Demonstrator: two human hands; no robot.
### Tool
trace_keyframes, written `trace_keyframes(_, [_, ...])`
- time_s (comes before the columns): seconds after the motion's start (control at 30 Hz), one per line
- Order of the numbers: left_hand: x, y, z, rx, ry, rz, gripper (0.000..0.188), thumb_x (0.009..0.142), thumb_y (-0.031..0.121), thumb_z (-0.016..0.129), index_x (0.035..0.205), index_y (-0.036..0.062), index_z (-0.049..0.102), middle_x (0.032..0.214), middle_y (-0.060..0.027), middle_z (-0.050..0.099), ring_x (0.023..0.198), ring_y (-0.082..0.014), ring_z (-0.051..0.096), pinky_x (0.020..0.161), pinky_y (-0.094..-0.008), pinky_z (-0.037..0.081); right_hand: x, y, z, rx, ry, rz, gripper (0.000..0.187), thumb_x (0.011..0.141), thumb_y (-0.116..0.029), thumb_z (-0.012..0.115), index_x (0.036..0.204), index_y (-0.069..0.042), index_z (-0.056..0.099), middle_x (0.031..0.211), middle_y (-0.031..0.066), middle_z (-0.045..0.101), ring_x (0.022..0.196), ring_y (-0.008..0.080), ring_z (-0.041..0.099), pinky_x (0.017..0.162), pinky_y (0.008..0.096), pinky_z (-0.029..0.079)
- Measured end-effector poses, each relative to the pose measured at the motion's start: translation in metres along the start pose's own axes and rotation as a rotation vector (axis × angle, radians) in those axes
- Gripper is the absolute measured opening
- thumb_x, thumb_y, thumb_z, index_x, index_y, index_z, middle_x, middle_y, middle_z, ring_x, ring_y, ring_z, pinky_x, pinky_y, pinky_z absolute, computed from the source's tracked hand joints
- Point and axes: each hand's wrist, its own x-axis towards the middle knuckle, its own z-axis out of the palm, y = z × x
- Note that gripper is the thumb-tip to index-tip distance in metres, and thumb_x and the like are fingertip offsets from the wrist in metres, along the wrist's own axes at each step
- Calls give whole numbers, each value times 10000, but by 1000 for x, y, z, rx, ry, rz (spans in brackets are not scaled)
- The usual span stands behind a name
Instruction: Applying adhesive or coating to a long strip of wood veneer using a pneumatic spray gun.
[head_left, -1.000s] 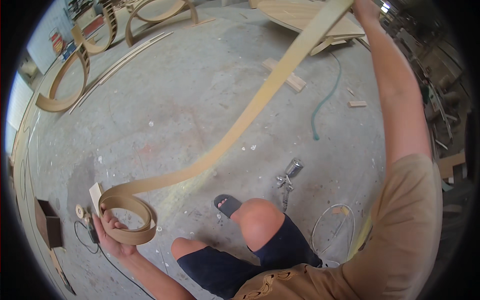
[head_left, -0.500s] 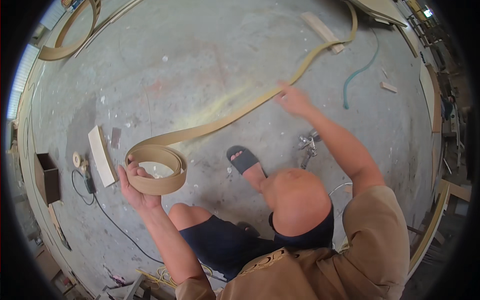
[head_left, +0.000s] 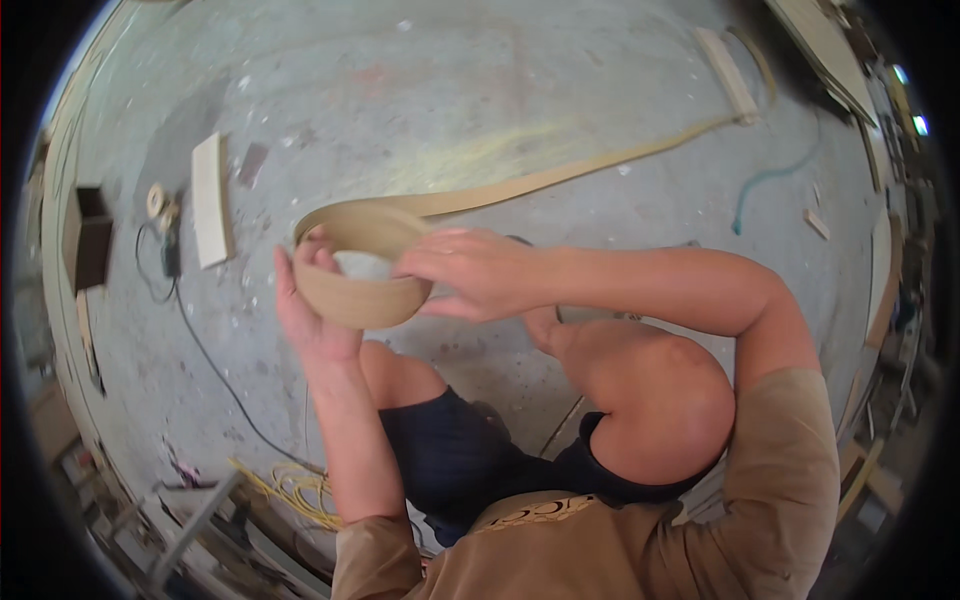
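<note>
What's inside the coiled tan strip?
Fingers of the left hand, and grey floor through the opening. The coiled tan strip hides finger bases behind its near wall; the right hand partly covers its right edge.

A grey concrete floor (head_left: 480, 90) spreads across the room, flecked with pale spots and marked by a yellowish streak (head_left: 475, 155) and a darker patch (head_left: 185, 115) toward the left. Blurred clutter (head_left: 905, 330) lines the right rim, beneath small bright lights (head_left: 920, 125); a grey metal frame (head_left: 195, 535) stands at lower left.
</note>
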Motion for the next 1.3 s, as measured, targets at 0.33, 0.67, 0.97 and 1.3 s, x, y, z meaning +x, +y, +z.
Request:
trace_keyframes(0.33, [-53,-17,-3,1313,-32,359,774,960,519,546,1463,-36,351,1440,-159,491,1349,-280,466,1118,-434,372,105,-77,-55,666,-174,373,443,847,-199,704,1189,39,556,902,110,671,833,169,642,748,341,516])
trace_keyframes(0.67, [-52,-1,57,963,97,821,324,1029,301,533,1144,0,573,999,-65,648,937,-175,625,867,-348,508,147,-76,-52,171,-13,71,598,937,-437,638,1334,2,551,1201,166,641,997,234,641,906,364,511])
trace_keyframes(0.97, [-69,89,36,65,-23,279,242,1040,121,466,1088,-74,601,1165,-208,645,1135,-288,622,1084,-390,498,16,10,27,219,-60,257,766,851,-311,760,1479,-58,403,1399,182,486,1264,307,528,1047,417,450])
trace_keyframes(1.3, [-76,13,50,575,-154,309,821,1000,575,415,1508,-52,264,1535,-205,348,1460,-337,285,1218,-479,201,85,-51,36,387,221,-6,579,722,-360,818,1089,-19,527,867,202,660,797,412,650,700,437,525])
